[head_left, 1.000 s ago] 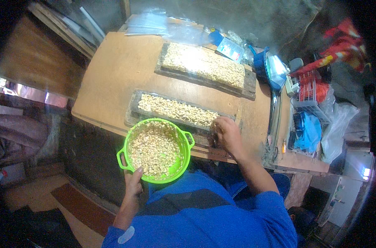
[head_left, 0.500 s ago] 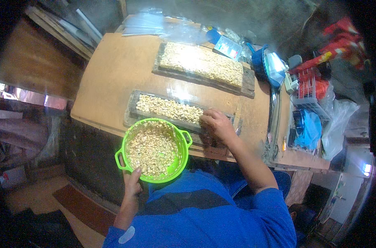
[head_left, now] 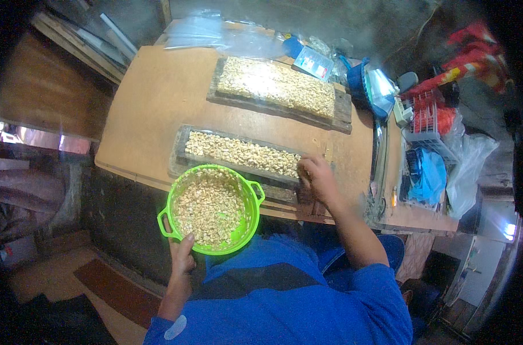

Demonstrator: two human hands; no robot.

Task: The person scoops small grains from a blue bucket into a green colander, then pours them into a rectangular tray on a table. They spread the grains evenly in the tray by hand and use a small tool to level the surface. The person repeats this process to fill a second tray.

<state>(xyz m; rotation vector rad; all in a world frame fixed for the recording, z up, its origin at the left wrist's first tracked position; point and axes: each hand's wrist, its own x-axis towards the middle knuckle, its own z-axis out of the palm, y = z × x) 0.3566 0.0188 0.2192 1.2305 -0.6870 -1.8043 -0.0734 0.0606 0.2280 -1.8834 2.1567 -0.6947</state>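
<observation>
My left hand (head_left: 182,259) grips a bright green two-handled basin (head_left: 238,232) by its near left rim, thumb over the edge. Pale, puffed-looking grains (head_left: 208,204) fill much of it; their exact kind is unclear. On the table beyond lies a narrow wooden mould board (head_left: 175,154) with a long strip of the same grains (head_left: 244,153). At the strip's right end my right hand (head_left: 320,179) reaches down, fingers bent together; anything pinched in them is hidden. Farther back, a wider slab of grains (head_left: 276,85) rests on another dark board (head_left: 342,118).
Clear plastic sheets (head_left: 195,33) lie along the table's far edge. At the back right stand a blue container (head_left: 359,80) and a flat pale-blue box (head_left: 313,62). Rightward are a white basket (head_left: 422,138), a blue bag (head_left: 431,178) and clear plastic (head_left: 468,172). The table's front edge (head_left: 132,174) runs behind the basin.
My right hand has shifted right along the lower board, and the grain strip reaches farther right. Slightly more green shows inside the basin. My left hand keeps its grip.
</observation>
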